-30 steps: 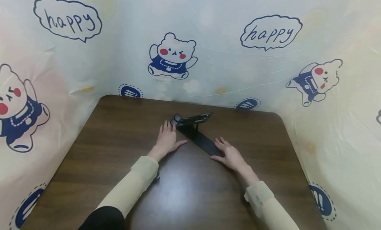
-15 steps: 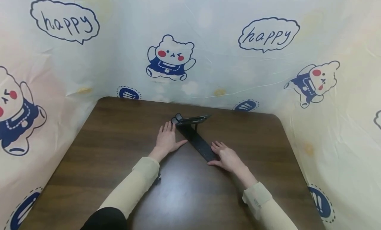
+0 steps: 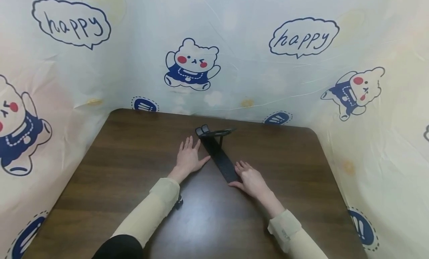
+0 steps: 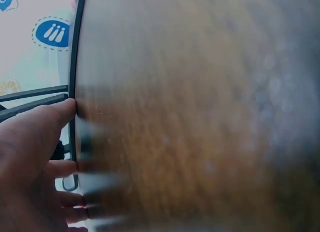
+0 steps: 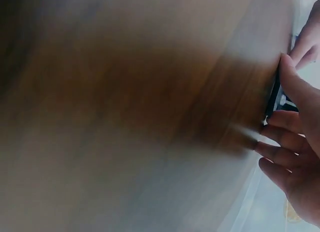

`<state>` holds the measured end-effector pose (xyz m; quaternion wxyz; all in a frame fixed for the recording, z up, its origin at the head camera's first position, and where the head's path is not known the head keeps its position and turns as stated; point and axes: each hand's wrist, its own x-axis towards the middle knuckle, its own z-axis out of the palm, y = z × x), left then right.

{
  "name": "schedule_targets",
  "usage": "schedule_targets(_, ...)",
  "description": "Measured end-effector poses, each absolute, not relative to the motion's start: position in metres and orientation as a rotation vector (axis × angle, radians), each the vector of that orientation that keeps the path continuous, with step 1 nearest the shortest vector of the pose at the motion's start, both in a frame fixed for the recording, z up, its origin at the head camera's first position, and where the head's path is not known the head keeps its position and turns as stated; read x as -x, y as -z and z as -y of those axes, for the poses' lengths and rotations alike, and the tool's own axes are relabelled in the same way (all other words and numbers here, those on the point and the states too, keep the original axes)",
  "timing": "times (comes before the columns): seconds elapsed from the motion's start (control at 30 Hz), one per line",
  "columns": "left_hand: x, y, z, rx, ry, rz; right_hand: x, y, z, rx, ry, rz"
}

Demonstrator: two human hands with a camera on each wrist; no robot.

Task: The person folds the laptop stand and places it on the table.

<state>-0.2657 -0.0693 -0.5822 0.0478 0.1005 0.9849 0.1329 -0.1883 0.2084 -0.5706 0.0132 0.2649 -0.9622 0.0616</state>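
Observation:
A black folding stand (image 3: pixel 219 160) lies diagonally on the table, its long flat base angled toward my right hand. Two grey-padded hooks (image 3: pixel 202 130) curl up at its far end. A thin panel (image 3: pixel 218 133) is raised above the base on a strut. My right hand (image 3: pixel 252 180) holds the base's near end, thumb at the end edge and fingers along the right side. My left hand (image 3: pixel 188 158) lies spread at the left edge, thumb touching the base and fingertips close to the hooks. In the left wrist view, the base edge (image 4: pixel 74 66) runs past the thumb.
The brown wooden table (image 3: pixel 134 147) has rounded far corners. A patterned sheet (image 3: pixel 241 65) with bears and "happy" bubbles hangs behind and at both sides. A small dark object (image 3: pixel 179 202) shows beside the left sleeve.
The stand has turned, its near end swinging left and slightly toward me with my right hand, while the hooked end shifted slightly right. My left hand has stayed almost still.

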Motion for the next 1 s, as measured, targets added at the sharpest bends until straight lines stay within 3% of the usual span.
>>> schedule_targets(0.47, 0.266, 0.582, 0.071, -0.379, -0.461, -2.979, 0.184, 0.573, -0.188, -0.868, -0.083, 2.927)
schedule_targets(0.77, 0.247, 0.579, 0.076, -0.489, -0.543, -2.823, 0.188, 0.578, -0.205, -0.779, -0.517, 3.196)
schedule_targets(1.0, 0.231, 0.583, 0.074, -0.619, -0.683, -2.695, 0.203, 0.575, -0.208, -0.819, -0.599, 3.263)
